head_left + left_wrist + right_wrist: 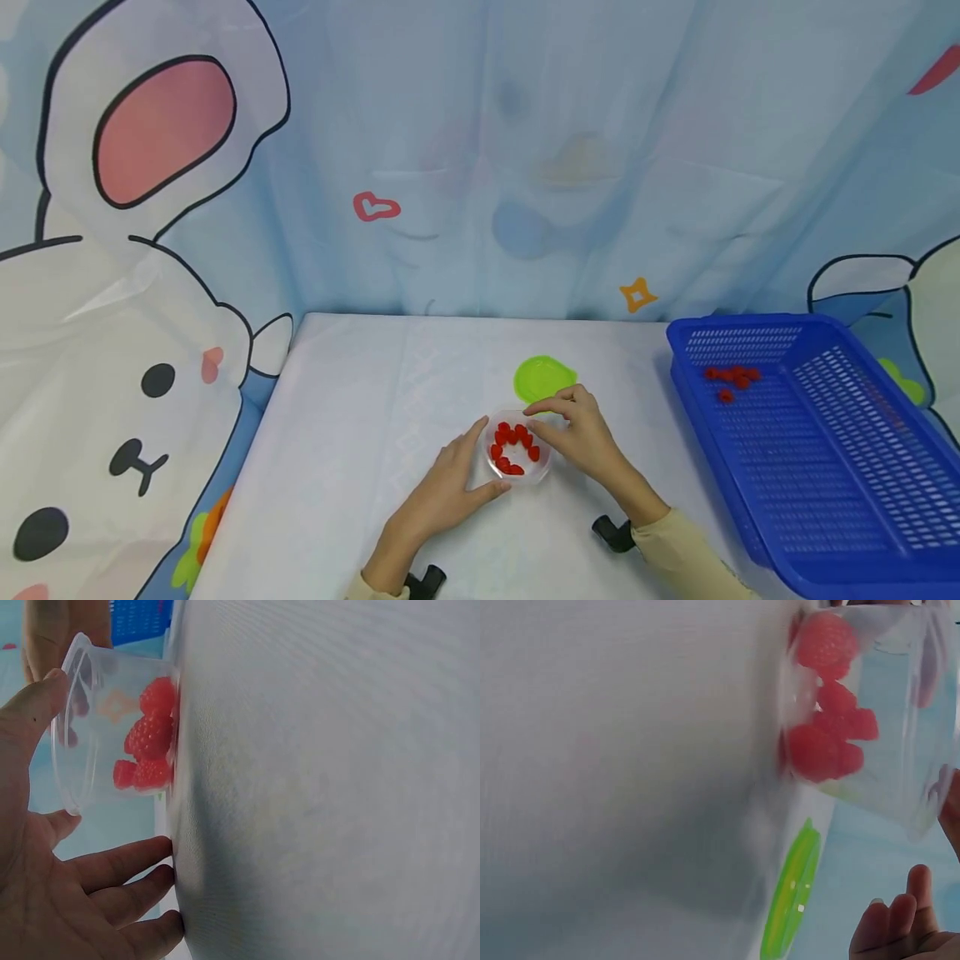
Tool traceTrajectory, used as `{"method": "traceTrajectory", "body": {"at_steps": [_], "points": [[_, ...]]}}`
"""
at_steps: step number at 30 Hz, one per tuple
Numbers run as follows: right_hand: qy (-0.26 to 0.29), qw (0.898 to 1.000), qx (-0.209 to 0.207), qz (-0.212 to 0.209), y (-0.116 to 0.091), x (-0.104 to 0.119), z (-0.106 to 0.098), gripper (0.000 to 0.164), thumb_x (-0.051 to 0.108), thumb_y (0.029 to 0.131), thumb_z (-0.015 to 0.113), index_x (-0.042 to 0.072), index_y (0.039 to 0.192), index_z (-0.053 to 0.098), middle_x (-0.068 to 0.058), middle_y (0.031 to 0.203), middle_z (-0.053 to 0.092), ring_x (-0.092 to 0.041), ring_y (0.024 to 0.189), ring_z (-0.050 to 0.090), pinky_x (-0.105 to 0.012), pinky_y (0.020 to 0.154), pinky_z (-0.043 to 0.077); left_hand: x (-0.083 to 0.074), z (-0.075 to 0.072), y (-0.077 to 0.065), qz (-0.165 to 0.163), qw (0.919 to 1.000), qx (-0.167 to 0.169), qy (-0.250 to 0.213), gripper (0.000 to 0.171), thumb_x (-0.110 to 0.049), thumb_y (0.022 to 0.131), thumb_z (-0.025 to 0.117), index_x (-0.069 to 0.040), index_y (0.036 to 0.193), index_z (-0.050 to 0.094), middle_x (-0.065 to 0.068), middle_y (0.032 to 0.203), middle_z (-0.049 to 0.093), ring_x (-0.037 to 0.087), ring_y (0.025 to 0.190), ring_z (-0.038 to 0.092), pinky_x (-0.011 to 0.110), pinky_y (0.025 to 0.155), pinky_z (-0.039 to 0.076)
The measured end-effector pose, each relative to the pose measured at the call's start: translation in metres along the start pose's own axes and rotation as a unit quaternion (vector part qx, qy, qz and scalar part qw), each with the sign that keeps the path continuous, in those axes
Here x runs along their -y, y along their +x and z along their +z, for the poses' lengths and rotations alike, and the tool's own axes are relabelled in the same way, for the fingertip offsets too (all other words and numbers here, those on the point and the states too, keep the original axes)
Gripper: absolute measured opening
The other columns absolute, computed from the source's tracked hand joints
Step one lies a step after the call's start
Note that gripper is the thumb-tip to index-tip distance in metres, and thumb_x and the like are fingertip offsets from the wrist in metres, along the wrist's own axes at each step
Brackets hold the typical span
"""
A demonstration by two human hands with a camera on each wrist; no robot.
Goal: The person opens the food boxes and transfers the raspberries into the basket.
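A clear plastic cup (pixel 534 475) stands upright on the white table, with several red raspberries (pixel 502 462) inside; the left wrist view shows the berries (pixel 150 737) low against its base. My left hand (pixel 444 485) holds the cup from the left, thumb and forefinger spanning its rim while the other fingers (pixel 124 866) stay off it. At the upper right of the rim, the thumb and forefinger of my right hand (pixel 581 429) grip the cup. The remaining right fingers (pixel 920 892) are loose. Just behind the cup lies a green lid (pixel 542 379).
A large blue plastic basket (pixel 817 508) stands at the right of the table, with several more raspberries (pixel 738 375) near its back left corner. Behind the table hangs a blue patterned cloth (pixel 465 167). Black camera mounts (pixel 613 533) sit at both wrists.
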State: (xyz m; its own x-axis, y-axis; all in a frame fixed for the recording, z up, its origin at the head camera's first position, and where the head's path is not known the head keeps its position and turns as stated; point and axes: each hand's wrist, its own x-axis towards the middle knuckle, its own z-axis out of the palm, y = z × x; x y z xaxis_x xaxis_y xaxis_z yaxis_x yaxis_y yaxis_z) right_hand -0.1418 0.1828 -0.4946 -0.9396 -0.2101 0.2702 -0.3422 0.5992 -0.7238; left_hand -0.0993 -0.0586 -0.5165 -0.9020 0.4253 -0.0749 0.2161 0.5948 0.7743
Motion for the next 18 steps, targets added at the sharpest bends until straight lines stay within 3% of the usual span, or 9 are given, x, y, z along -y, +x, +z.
{"method": "traceTrajectory", "body": {"at_steps": [8, 18], "points": [[-0.076, 0.997, 0.015, -0.024, 0.008, 0.002, 0.022, 0.016, 0.011, 0.077, 0.087, 0.015, 0.092, 0.082, -0.006, 0.098, 0.05, -0.027, 0.099, 0.045, -0.039, 0.075, 0.041, 0.003, -0.001, -0.001, 0.015, 0.9999, -0.001, 0.002, 0.093, -0.064, 0.089, 0.063, -0.03, 0.161, 0.014, 0.008, 0.158, 0.033, 0.032, 0.143, 0.033, 0.056, 0.11, 0.034], [-0.187, 0.981, 0.009, -0.058, 0.01, 0.011, 0.036, 0.018, 0.014, 0.072, 0.089, 0.02, 0.085, 0.077, -0.01, 0.1, 0.052, -0.031, 0.096, 0.049, -0.037, 0.071, 0.047, 0.002, -0.002, 0.0, 0.015, 0.9999, 0.001, -0.003, 0.093, -0.06, 0.09, 0.065, -0.028, 0.161, 0.014, 0.008, 0.158, 0.032, 0.031, 0.143, 0.032, 0.055, 0.11, 0.035]]}}
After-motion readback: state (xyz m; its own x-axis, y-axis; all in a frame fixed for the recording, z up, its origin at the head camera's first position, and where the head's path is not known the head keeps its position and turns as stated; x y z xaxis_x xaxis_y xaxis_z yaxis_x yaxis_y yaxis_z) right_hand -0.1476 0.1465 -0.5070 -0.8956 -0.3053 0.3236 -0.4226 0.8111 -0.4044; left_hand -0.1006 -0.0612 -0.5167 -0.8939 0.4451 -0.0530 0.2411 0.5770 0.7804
